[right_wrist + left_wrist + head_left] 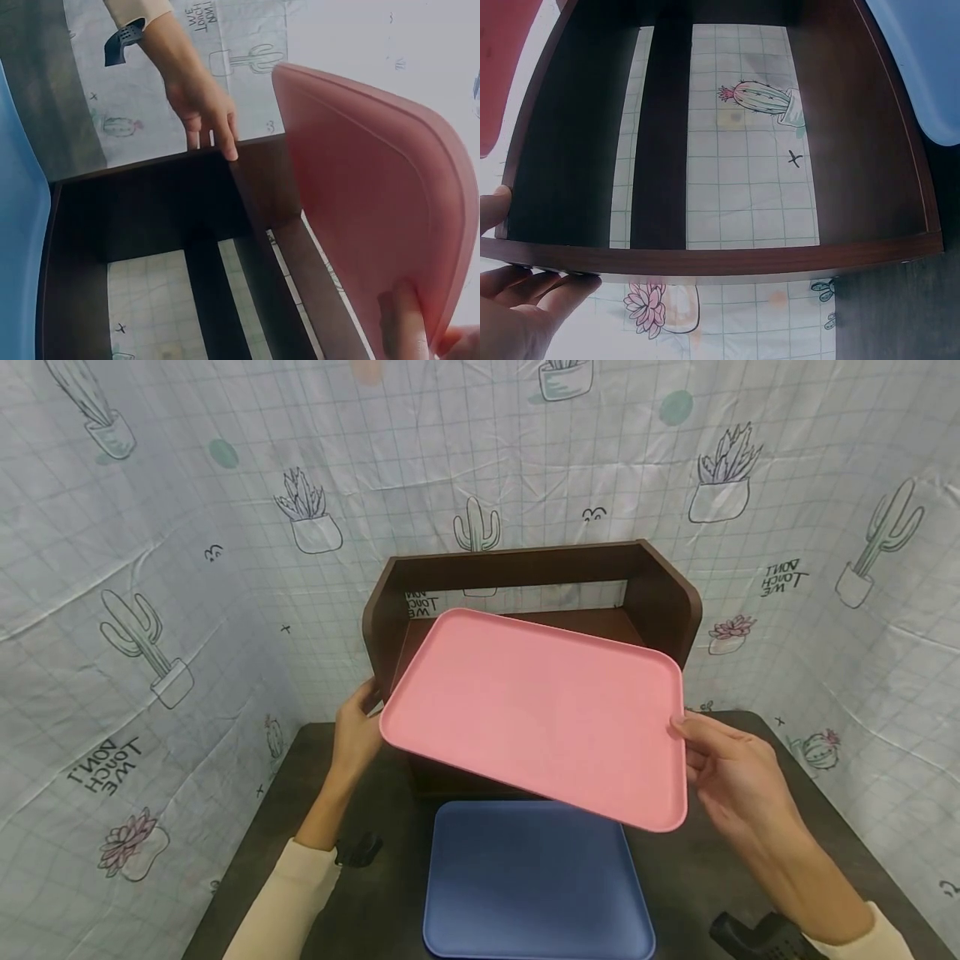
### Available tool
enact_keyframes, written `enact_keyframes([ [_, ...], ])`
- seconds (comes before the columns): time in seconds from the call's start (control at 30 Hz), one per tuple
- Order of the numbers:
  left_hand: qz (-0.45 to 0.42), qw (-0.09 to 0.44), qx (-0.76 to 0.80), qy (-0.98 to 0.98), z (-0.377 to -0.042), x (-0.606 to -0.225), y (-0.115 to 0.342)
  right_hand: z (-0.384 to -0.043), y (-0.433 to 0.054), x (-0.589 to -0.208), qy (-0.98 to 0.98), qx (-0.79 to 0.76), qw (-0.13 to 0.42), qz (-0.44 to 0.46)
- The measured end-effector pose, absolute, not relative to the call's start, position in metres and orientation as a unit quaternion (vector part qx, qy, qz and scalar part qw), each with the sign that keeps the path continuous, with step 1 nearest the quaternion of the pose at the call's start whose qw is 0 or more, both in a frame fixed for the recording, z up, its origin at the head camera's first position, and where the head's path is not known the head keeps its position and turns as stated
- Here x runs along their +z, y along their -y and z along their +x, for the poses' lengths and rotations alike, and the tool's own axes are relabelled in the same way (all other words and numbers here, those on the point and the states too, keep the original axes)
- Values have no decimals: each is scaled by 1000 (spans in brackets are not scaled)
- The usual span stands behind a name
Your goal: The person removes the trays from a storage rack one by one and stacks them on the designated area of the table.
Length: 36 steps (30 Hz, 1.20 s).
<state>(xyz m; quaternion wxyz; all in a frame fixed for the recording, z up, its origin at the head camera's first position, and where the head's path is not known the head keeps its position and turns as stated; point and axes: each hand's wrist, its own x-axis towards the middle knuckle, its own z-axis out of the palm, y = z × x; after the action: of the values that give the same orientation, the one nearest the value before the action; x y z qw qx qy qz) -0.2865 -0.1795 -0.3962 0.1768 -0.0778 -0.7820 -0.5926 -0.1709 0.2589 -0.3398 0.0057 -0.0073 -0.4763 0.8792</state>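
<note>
A pink tray (pixel 540 718) is held tilted in the air in front of a dark brown wooden shelf (pixel 517 568). My right hand (pixel 738 777) pinches its right edge, thumb on the upper face and fingers underneath. The fingers (pixel 409 322) show against the tray's underside in the right wrist view. My left hand (pixel 352 735) grips the shelf's left side panel; in the left wrist view the thumb lies at the front edge and the fingers on the outer face. The tray hides much of the shelf's front in the head view.
A blue tray (pixel 536 885) lies flat on the dark table (pixel 367 893), in front of the shelf and below the pink tray. White grid-patterned cloth (pixel 225 527) with plant drawings encloses the table at the back and both sides.
</note>
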Motion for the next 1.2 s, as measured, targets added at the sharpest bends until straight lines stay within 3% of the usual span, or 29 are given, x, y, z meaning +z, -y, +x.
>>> enact_keyframes([
  [1.2,-76,186,-582,788,-285,-396,179,-155,-268,-372,550,833,-63,-2],
])
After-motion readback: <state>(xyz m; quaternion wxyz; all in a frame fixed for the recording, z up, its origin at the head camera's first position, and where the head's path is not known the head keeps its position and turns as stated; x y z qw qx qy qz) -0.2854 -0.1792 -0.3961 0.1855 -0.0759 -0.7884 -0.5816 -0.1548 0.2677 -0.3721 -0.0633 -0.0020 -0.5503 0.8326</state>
